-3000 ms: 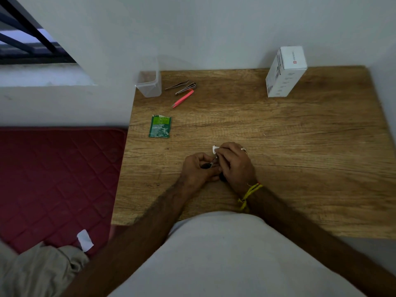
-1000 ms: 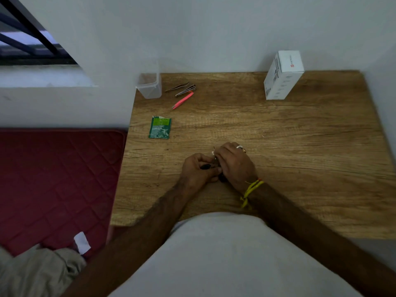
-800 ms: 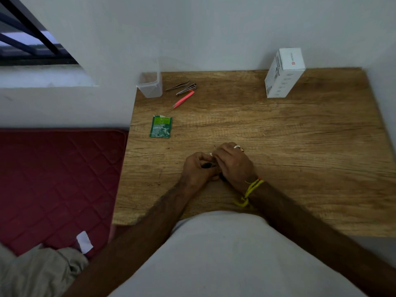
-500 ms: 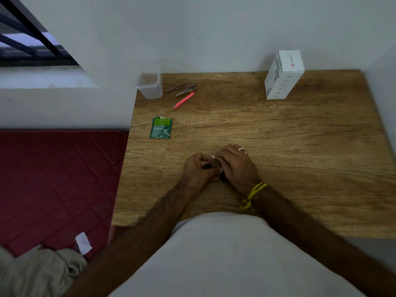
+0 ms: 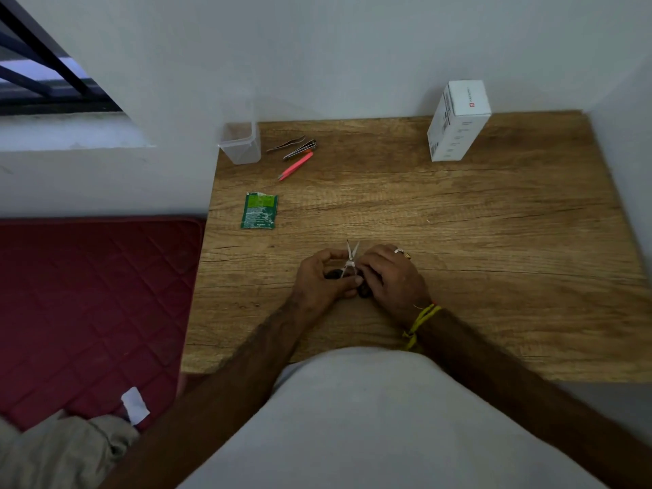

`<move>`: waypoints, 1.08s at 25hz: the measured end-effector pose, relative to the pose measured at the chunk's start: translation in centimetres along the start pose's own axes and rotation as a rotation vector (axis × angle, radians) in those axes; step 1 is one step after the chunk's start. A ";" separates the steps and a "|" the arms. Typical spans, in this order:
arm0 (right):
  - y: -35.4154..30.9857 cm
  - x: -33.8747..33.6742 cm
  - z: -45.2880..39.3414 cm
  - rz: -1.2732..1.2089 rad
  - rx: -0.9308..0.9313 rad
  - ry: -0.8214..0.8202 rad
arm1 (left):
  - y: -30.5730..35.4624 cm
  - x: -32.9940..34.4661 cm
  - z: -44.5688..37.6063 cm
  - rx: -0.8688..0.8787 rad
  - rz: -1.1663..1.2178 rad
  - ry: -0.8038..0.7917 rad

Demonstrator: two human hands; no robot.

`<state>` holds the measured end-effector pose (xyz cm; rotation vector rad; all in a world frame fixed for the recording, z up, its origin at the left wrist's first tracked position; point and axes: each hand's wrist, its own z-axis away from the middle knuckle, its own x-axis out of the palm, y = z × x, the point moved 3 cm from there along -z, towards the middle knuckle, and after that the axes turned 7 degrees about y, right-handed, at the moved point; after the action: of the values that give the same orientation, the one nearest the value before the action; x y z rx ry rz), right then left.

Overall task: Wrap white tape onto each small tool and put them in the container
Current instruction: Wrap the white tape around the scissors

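My left hand point(image 5: 323, 278) and my right hand point(image 5: 391, 277) meet over the middle of the wooden table point(image 5: 458, 241), both gripping small scissors point(image 5: 351, 257). The blades stick out away from me, slightly parted, with white tape around the pivot. The dark handles are mostly hidden by my fingers. A clear plastic container point(image 5: 240, 142) stands at the table's far left corner. Beside it lie metal tweezers point(image 5: 285, 144), a nail clipper point(image 5: 300, 150) and pink tweezers point(image 5: 295, 166).
A green sachet point(image 5: 259, 210) lies on the left part of the table. A white box point(image 5: 458, 120) stands upright at the far right against the wall. A red mattress point(image 5: 88, 294) lies on the floor to the left.
The scissor blades now show clearly between my hands, pointing away, with the tape wound at the pivot. The loose white tape end seen earlier above my right fingers is gone.
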<state>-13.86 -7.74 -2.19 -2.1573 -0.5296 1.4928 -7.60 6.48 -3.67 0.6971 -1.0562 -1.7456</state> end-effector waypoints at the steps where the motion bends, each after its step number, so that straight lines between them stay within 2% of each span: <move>1: -0.3 0.0 -0.2 -0.012 0.010 0.016 | 0.0 0.1 0.0 0.014 -0.014 -0.011; 7: -0.6 0.1 -0.6 -0.084 0.092 0.018 | 0.2 -0.4 0.0 0.099 -0.070 -0.083; 11: 0.0 -0.3 0.1 -0.118 0.060 -0.047 | -0.2 -0.5 0.3 0.113 -0.083 -0.110; 15: 0.1 -0.3 -0.4 -0.152 0.112 -0.037 | -0.5 -0.3 0.1 0.011 0.080 -0.095; 19: 0.1 -0.2 -0.4 -0.135 0.079 -0.077 | -0.5 -0.3 0.3 -0.108 0.153 -0.053; 23: 0.4 -0.7 -0.5 -0.127 0.113 -0.014 | -0.4 0.1 0.4 -0.136 0.186 -0.003; 27: 0.7 -1.5 0.1 -0.081 0.080 -0.108 | -0.7 0.1 0.5 -0.144 0.191 0.008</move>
<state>-14.42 -9.14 -1.44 -1.9790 -0.5772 1.5656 -8.40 6.66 -4.02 0.4959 -0.9486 -1.6336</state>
